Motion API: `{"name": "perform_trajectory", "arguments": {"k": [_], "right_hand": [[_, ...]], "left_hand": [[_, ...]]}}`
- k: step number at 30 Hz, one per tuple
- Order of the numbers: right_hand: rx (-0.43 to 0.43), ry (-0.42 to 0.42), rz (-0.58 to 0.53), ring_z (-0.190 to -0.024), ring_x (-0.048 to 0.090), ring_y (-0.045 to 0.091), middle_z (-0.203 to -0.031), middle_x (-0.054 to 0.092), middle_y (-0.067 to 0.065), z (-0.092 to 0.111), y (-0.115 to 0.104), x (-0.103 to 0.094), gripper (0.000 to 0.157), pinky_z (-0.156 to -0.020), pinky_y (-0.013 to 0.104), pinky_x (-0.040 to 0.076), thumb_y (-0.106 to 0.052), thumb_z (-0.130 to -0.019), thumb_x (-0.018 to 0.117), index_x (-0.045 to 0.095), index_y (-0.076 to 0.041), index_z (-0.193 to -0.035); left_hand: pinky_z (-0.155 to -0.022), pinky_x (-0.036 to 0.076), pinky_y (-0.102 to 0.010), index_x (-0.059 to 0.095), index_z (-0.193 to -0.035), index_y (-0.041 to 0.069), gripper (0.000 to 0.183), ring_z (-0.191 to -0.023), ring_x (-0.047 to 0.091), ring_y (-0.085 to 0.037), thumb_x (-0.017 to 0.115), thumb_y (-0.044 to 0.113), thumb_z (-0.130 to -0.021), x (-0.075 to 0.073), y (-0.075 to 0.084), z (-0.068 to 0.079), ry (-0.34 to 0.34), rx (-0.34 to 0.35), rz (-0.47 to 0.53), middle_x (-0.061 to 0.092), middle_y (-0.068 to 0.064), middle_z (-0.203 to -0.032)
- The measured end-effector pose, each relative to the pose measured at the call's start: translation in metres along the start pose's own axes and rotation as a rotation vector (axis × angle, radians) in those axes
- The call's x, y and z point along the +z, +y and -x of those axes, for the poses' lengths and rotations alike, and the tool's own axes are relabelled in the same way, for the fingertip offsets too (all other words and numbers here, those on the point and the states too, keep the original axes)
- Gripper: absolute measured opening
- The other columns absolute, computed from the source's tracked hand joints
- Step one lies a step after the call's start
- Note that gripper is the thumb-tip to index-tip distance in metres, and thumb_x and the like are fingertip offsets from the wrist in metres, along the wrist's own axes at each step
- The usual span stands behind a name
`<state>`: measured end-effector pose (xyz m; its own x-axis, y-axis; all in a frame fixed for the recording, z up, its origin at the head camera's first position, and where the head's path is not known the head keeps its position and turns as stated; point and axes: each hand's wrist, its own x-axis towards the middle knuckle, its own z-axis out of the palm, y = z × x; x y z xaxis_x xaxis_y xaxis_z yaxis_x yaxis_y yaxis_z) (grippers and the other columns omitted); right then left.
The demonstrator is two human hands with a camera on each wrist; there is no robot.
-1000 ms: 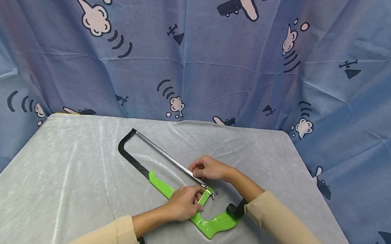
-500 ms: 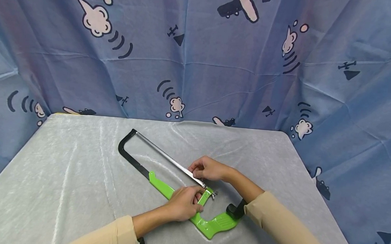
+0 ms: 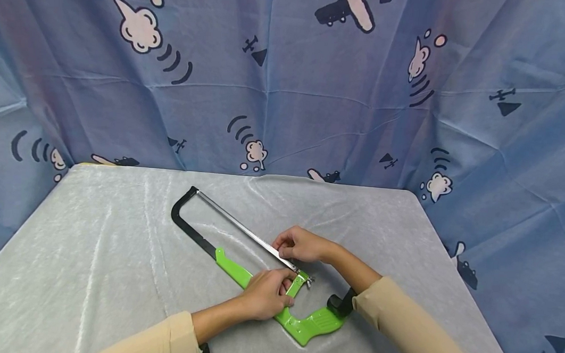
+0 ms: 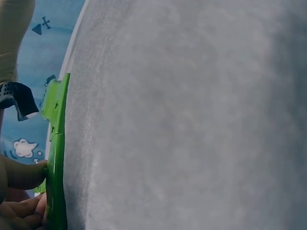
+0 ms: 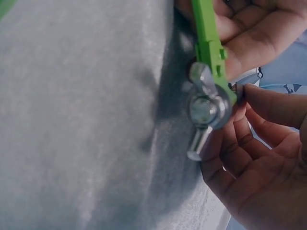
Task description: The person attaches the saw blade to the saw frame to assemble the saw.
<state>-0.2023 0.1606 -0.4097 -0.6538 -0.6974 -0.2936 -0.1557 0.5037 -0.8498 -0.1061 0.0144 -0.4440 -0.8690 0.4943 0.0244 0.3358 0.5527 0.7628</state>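
Observation:
A hacksaw (image 3: pixel 233 270) with a green handle and frame and a black front bow lies flat on the table, its handle toward the front right. My left hand (image 3: pixel 265 295) grips the green frame near the handle, thumb and fingers on either side of the short arm. Above it, my right hand (image 3: pixel 305 243) pinches the silver blade (image 3: pixel 241 227) close to its rear end. In the right wrist view the metal wing nut (image 5: pixel 204 110) sits at the end of the green arm, beside the right thumb and fingers. Part of the green frame is hidden under my left hand.
A grey velvety cloth (image 3: pixel 115 253) covers the table. Behind and beside it hangs a blue curtain (image 3: pixel 287 81) with printed planes and clouds. A black wrist-worn device (image 3: pixel 342 303) overlaps the end of the saw handle.

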Motion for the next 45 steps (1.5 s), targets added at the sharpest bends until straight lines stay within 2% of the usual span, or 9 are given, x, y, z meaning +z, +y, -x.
{"name": "perform_trajectory", "arguments": {"k": [21, 45], "right_hand": [[-0.017, -0.026, 0.099, -0.066, 0.052, 0.009, -0.075, 0.061, 0.009, -0.0013, -0.0043, -0.0004, 0.014, -0.061, 0.021, 0.042, 0.008, -0.084, 0.055, 0.063, 0.007, -0.095], [-0.040, -0.021, 0.125, -0.064, 0.051, 0.007, -0.074, 0.061, 0.010, -0.0017, 0.0003, -0.0016, 0.014, -0.060, 0.020, 0.041, 0.008, -0.083, 0.056, 0.064, 0.006, -0.095]], "left_hand": [[-0.059, 0.035, -0.018, 0.062, -0.105, 0.011, 0.036, -0.064, 0.049, 0.001, 0.074, 0.014, -0.071, -0.0006, 0.0003, 0.0005, -0.002, 0.003, 0.010, 0.055, 0.010, -0.071], [-0.059, 0.035, -0.017, 0.062, -0.105, 0.010, 0.037, -0.064, 0.049, 0.001, 0.075, 0.013, -0.071, -0.0015, 0.0018, 0.0010, 0.002, -0.001, 0.015, 0.055, 0.010, -0.071]]}}
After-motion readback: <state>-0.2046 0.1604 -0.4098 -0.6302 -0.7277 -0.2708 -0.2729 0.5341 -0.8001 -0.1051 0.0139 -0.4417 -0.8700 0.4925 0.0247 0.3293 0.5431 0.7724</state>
